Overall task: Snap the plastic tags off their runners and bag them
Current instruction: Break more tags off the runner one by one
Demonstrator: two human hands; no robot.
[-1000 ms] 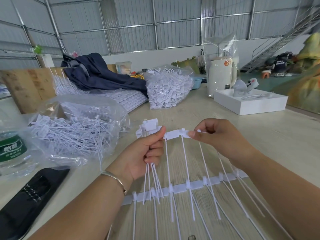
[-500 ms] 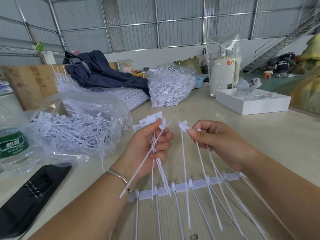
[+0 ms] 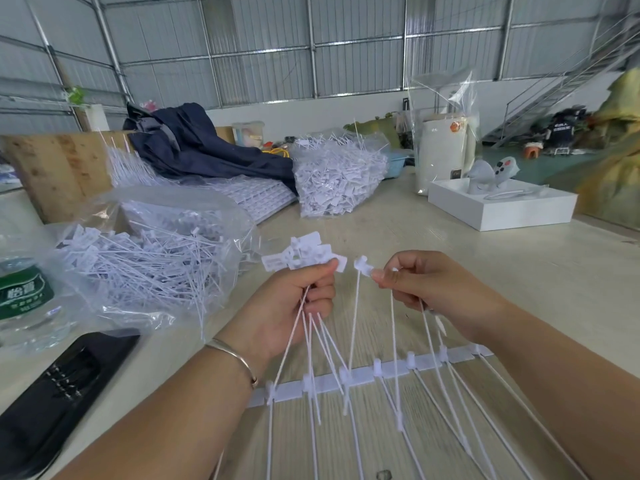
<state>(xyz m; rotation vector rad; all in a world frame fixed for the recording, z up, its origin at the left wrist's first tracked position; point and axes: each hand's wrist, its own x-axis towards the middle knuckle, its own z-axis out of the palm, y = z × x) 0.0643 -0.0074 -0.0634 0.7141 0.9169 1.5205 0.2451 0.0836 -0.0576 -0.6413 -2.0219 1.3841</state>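
My left hand [image 3: 294, 306] grips a bunch of loose white plastic tags [image 3: 304, 256], heads fanned above the fist, thin tails hanging below. My right hand [image 3: 426, 289] pinches the head of one tag [image 3: 363, 264] between thumb and forefinger, with further tails running under its fingers. A white runner strip [image 3: 391, 368] lies across the table beneath both hands, with several thin tag tails still joined to it. An open clear bag of loose tags [image 3: 149, 268] lies at the left.
A water bottle [image 3: 24, 299] and a black case [image 3: 59, 393] sit at the left edge. Behind are sheets of uncut tags [image 3: 256, 195], a second full bag [image 3: 337, 178], dark cloth [image 3: 204, 150], a white box [image 3: 502, 206] and a wooden board [image 3: 59, 168].
The tag between my hands has come free of its neighbour and joined the bunch in my left hand. My hands drew slightly apart, and my right hand now pinches the following head.
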